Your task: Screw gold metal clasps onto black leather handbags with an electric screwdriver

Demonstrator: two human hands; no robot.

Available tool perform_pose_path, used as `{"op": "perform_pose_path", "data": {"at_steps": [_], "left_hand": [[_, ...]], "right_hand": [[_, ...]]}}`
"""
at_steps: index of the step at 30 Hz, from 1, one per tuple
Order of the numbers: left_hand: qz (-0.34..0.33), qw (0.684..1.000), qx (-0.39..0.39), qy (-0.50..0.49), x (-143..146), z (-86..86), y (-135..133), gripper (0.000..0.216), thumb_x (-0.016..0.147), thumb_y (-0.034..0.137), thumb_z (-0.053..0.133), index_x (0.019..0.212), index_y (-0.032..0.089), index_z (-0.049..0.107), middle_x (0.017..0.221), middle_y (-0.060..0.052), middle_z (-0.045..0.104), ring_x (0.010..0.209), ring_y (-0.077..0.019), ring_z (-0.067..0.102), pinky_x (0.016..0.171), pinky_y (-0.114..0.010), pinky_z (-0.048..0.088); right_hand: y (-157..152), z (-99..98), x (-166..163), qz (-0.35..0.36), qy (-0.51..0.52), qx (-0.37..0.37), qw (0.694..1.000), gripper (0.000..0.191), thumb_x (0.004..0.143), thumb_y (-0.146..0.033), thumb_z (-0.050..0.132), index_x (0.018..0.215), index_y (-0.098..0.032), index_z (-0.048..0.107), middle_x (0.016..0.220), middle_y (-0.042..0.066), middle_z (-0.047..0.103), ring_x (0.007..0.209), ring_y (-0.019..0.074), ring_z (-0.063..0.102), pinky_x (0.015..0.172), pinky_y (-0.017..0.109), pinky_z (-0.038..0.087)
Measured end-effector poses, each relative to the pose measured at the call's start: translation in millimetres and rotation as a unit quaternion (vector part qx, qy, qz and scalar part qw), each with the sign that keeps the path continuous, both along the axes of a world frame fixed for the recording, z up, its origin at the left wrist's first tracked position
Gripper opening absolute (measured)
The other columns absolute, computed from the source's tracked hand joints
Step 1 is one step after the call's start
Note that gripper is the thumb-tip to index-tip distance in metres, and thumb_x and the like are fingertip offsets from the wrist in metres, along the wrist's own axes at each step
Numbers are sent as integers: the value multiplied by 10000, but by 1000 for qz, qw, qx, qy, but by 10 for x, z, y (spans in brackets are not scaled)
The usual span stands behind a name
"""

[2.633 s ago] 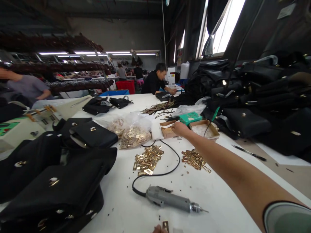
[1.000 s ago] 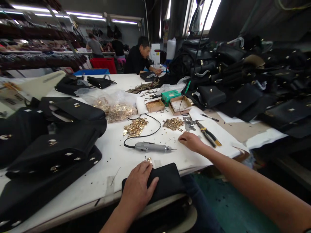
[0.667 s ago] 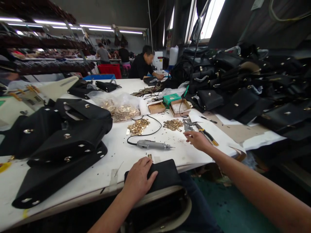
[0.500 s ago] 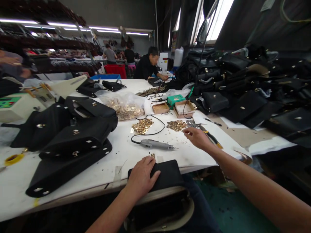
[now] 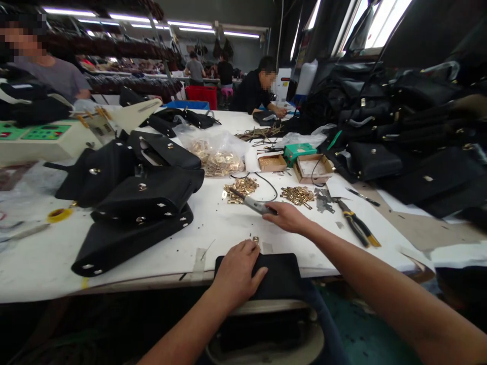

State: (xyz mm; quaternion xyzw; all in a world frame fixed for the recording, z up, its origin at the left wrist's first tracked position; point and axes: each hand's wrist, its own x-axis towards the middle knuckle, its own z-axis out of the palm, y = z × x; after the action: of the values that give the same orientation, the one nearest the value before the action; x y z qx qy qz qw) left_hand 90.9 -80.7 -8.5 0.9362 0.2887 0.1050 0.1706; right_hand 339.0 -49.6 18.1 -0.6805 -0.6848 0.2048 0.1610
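My right hand is wrapped round a grey electric screwdriver, lifted just over the table with its cord end toward the gold pieces. My left hand grips the flap of a black handbag at the table's front edge, thumb apart from the fingers. At those fingertips sits a small gold metal fitting, partly covered. The bag's open, light-lined mouth faces me. Beyond the screwdriver lie a pile of gold plates and a second gold pile.
Black bags are stacked at left, more heaped at right. Yellow-black pliers lie right of my hand. Behind are small boxes and a plastic bag of gold fittings. A co-worker sits at the far end.
My right hand has moved left from beside the right gold pile and taken hold of the screwdriver, lifting it. My left hand stays on the handbag. The view has turned left.
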Motion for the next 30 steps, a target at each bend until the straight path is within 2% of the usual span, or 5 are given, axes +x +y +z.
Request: {"op": "perform_pose_path", "data": {"at_steps": [2,5,9,18,30], "left_hand": [[-1,1000,-2,3,1,-14,10,431,907,343,644,1302,179,590,1333,-113,610,1257,-293,558,1071,-464,483],[-3,1000,0,7,-2,-47,25,430,919,343,628,1312,173,588,1364,-121,604,1292,-309,539,1090,-485,469],[-3,1000,8,7,-4,-93,37,440,924,351,623,1324,170,585,1392,-121,598,1317,-317,528,1097,-499,469],[-2,1000,12,1,17,-133,63,453,922,350,624,1340,183,581,1424,-107,589,1316,-310,539,1101,-489,483],[1,1000,12,-2,33,-119,62,449,917,358,632,1331,187,595,1407,-109,602,1308,-312,545,1095,-490,488]], "right_hand": [[-33,164,198,-40,169,9,985,269,951,-445,554,1056,-217,651,937,49,719,822,204,671,707,294,506],[-76,342,405,-122,465,61,875,321,909,-498,572,1031,-202,594,897,37,689,757,189,670,673,311,551],[-54,291,452,-252,546,182,778,394,771,-504,768,928,-203,568,702,-29,621,544,132,581,523,261,513],[141,-112,281,-327,454,275,782,408,742,-546,803,761,-194,598,534,-28,584,448,134,536,438,250,455],[230,-271,238,-346,453,271,776,403,757,-551,793,761,-206,585,541,-34,578,463,131,546,444,244,467]]}}
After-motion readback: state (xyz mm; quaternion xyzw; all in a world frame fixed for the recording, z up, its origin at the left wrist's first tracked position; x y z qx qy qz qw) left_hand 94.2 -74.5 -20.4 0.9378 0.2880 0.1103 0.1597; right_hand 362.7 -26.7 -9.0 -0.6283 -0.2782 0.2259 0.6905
